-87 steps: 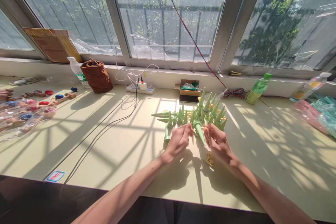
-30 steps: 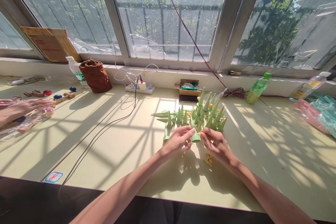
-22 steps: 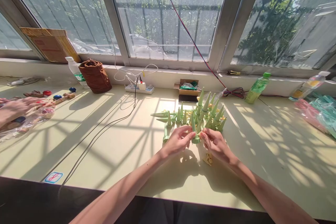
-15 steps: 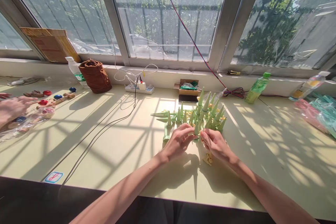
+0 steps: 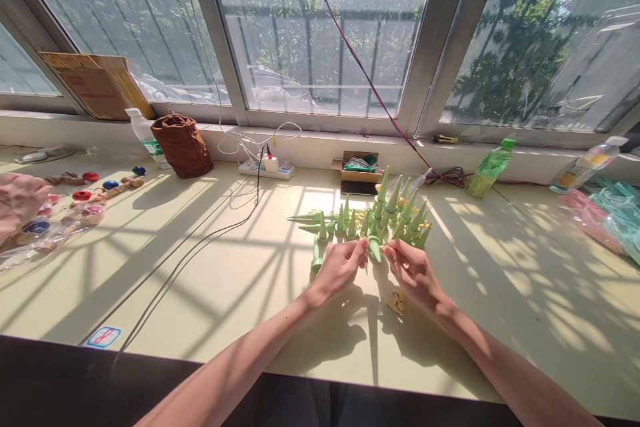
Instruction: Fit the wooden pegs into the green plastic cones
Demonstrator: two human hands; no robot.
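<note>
1. The left hand (image 5: 343, 267) has thumb and finger pinched at the left side of a green cone (image 5: 374, 248).
2. The right hand (image 5: 413, 270) has its fingertips bunched at the cone's right side; I cannot tell whether they grip the cone or a small bit beside it.
3. The cone is between the two hands, its tip slanting down toward the near edge of the table (image 5: 225, 300).
4. Just beyond the hands stands a cluster of more green cones (image 5: 393, 203), points up, with small yellow pieces among them.
5. Left of the cluster, a green post (image 5: 316, 255) stands near the left hand.
6. A small yellow pile (image 5: 397, 303) lies on the table, near the right hand on its near side.
7. Behind the cones sits an open box (image 5: 361, 173).
8. Farther left are a power strip (image 5: 277, 169) and a brown bag (image 5: 183, 147).
9. On the right, a green bottle (image 5: 493, 167) stands by the wall.
10. At the far left, another person's hand (image 5: 17, 203) is over red and blue beads (image 5: 81, 195) and clear plastic.
</note>
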